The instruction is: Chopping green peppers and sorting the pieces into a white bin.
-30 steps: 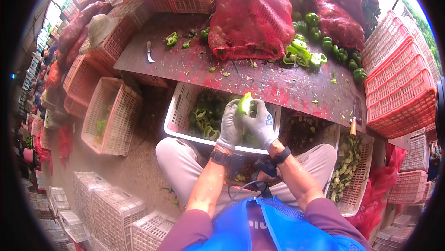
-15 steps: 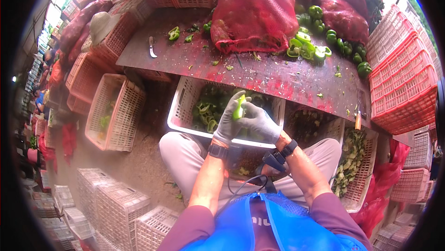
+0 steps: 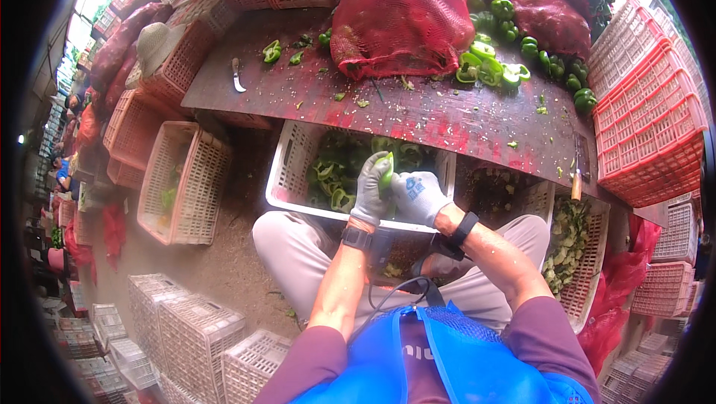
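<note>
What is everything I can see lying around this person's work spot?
green pepper piece: one, green, held between both hands over the white crate
white plastic crate: one, white, below the board's near edge, holding cut green peppers
dark red wooden board: one, worktop scattered with green scraps
red mesh sack: one, red, full, on the board
whole green peppers: many, green, heaped right of the sack
small knife: one, pale blade, on the board's left end
red plastic crates: several, red, stacked at right
left hand: grey glove, gripping the pepper piece
right hand: grey glove, on the pepper piece
</note>
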The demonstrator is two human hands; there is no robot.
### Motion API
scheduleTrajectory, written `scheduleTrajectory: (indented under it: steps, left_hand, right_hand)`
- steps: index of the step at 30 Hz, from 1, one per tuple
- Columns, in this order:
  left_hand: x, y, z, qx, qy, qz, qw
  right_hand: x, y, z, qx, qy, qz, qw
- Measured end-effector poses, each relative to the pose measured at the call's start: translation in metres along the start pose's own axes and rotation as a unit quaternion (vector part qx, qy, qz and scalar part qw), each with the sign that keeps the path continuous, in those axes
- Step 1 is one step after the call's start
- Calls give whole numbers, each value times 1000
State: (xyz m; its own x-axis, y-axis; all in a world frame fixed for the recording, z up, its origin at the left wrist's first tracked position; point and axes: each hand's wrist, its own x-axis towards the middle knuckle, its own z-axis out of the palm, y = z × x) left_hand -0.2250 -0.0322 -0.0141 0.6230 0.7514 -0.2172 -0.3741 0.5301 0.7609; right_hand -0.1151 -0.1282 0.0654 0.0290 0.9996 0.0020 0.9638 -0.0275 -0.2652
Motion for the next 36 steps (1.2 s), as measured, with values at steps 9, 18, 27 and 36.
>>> scheduleTrajectory:
  steps: [9,18,27,36]
  left_hand:
    - [39,-22,-100,533,254,154,792]
    - [40,-71,-98,562,129,37,817]
    - [27,-75,-71,460,32,24,887]
    - [23,-75,-66,401,1,-45,915]
  right_hand:
    - [-131,153,-81,-77,77,270,957]
    - [-165,265,-91,-120,17,371,921]
    - [135,302,-46,-111,221,453,857]
    - [126,291,-44,92,224,484,841]
